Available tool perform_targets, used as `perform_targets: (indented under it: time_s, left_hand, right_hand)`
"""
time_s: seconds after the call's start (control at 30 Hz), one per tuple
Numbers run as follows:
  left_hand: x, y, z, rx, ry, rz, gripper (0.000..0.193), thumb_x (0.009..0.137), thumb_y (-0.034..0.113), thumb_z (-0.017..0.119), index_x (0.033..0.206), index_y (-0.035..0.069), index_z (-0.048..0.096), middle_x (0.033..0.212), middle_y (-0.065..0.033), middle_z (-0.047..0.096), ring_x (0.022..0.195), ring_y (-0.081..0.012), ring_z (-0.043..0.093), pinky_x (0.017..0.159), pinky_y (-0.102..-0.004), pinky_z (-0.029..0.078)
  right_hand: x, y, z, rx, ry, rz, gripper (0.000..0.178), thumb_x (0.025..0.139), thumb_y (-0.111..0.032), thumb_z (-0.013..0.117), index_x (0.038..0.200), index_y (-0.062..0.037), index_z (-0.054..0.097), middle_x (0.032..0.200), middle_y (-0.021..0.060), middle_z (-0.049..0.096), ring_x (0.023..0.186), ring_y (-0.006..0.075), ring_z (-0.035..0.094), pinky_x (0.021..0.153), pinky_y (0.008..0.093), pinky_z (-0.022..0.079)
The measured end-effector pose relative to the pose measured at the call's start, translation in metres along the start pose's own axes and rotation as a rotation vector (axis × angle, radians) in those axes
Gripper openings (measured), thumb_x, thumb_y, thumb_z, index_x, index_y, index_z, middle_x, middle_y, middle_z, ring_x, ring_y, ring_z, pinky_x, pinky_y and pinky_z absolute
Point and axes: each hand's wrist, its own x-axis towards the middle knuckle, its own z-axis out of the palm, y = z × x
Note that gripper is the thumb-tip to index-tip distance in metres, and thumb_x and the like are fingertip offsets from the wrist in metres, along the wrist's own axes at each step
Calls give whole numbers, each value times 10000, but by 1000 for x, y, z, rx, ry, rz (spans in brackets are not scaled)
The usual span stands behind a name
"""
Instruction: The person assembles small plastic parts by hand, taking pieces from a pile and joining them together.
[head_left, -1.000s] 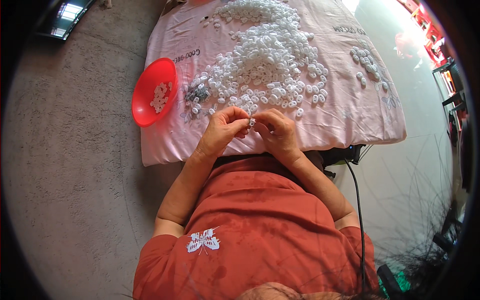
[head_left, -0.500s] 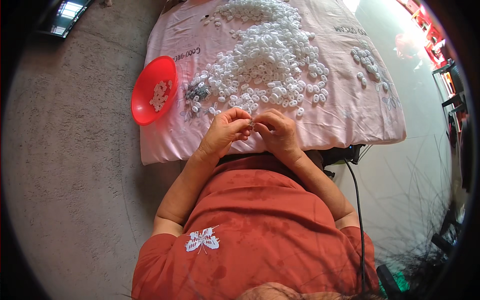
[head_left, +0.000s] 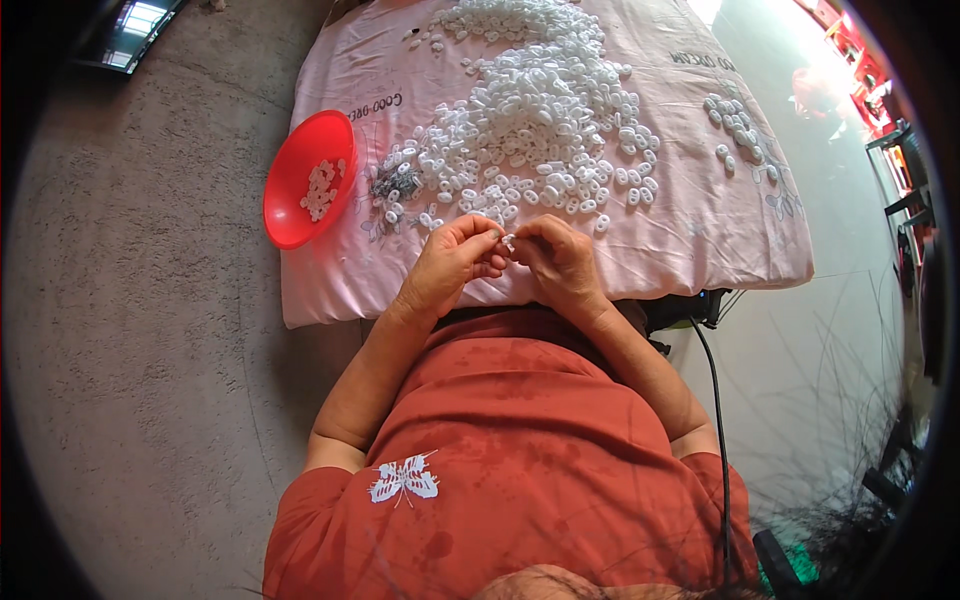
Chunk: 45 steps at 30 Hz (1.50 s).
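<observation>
My left hand (head_left: 450, 262) and my right hand (head_left: 562, 262) meet fingertip to fingertip over the near edge of the cloth. Between them shows a small white piece (head_left: 508, 242), pinched in my right fingers. The left thumb and forefinger are pressed together right beside it; what they hold, if anything, is too small to make out. Just beyond my hands spreads a big heap of white oval pieces with holes (head_left: 535, 125). At the heap's left edge lies a small cluster of dark grey bits (head_left: 398, 182).
A red bowl (head_left: 285, 185) with some small white pieces in it stands at the cloth's left edge. On the right side of the pink cloth (head_left: 690, 190) lies a separate group of white ovals (head_left: 735, 125). A black cable (head_left: 712, 390) hangs down at my right.
A small white piece now shows between my fingertips, where a dark greyish bit showed before. My right hand has shifted and turned slightly; my left has hardly moved.
</observation>
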Motion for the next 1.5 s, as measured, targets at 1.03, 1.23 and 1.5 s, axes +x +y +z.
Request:
perform_targets:
  time_s: [1.03,1.23,1.5]
  left_hand:
    - [30,18,-79,1123,487,448,83,856,61,613,905,19,664,801,-40,655,713,-103,618,667,-246,497]
    - [43,15,-92,1315,551,550,111,786,84,649,881,46,691,835,-80,670,722,-183,658,682,-294,518]
    - [43,11,-77,1362,498,572,115,787,79,646,889,60,697,834,-85,661,719,-203,657,676,-300,516]
  right_hand:
    - [-1,-4,-2,149,-84,184,79,900,-5,606,971,16,633,797,46,675,730,94,656,650,218,522]
    - [0,0,-1,175,-67,166,86,905,-10,604,979,16,638,800,44,678,724,94,659,647,215,522]
    - [0,-5,-2,142,-74,171,95,902,1,600,986,17,639,807,46,682,729,94,664,647,214,527]
